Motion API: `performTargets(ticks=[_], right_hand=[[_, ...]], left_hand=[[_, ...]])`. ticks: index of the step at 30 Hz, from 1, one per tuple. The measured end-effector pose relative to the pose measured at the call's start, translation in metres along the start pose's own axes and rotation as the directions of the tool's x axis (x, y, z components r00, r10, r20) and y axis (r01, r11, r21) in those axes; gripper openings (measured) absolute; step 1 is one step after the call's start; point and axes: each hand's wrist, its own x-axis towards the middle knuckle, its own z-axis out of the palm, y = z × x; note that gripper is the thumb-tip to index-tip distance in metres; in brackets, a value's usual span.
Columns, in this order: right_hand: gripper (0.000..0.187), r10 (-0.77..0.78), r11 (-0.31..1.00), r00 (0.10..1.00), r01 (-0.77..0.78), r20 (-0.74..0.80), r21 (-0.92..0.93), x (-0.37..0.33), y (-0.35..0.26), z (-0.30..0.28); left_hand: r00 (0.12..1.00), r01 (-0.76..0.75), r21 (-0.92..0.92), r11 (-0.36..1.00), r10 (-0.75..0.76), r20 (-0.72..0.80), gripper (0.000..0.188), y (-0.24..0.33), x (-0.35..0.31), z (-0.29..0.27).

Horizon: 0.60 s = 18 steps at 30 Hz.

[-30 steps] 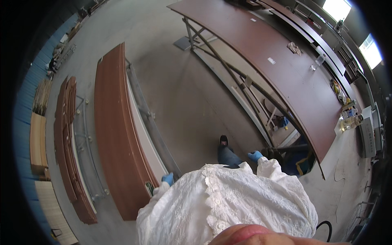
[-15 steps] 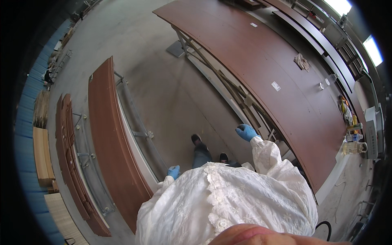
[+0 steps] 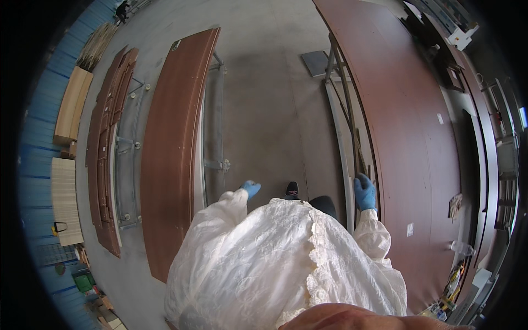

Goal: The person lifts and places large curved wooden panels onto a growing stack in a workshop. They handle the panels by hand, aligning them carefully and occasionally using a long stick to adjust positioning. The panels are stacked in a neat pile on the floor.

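My left hand (image 3: 251,188), in a blue glove, hangs over the aisle with loosely bent fingers and nothing visible in it. Nearest to it is the long brown panel (image 3: 175,137) on the left. My right hand (image 3: 365,193), gloved in blue too, is raised beside the near edge of the large brown panel (image 3: 404,137) on the right. Its fingers are slightly apart, and I see nothing held. Whether it touches that edge I cannot tell. White embroidered sleeves cover both arms.
Grey concrete floor (image 3: 264,110) runs between the panels, with a dark flat plate (image 3: 314,63) beside the right-hand stand. Wheeled metal frames (image 3: 215,132) carry the left panels. A crumpled glove (image 3: 455,206) and a clear bottle (image 3: 463,248) lie on the right panel. More brown panels (image 3: 104,148) stand far left.
My view has turned to the right, so the panels now run more nearly straight ahead. My left hand has come forward and up; my right hand stays by the right panel's edge.
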Motion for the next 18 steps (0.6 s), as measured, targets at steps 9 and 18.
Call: performTargets(ticks=[9,18], right_hand=[[0.026,-0.123,0.975,0.95,0.169,-0.286,0.144,0.222,-0.032,-0.031],[0.026,-0.079,0.953,0.964,0.148,-0.254,0.265,0.454,-0.057,-0.035]], left_hand=[[0.929,-0.362,-0.041,0.931,0.357,-0.096,0.034,0.285,0.117,-0.065],[0.936,-0.349,-0.077,0.934,0.351,0.022,0.037,0.446,0.19,-0.093]])
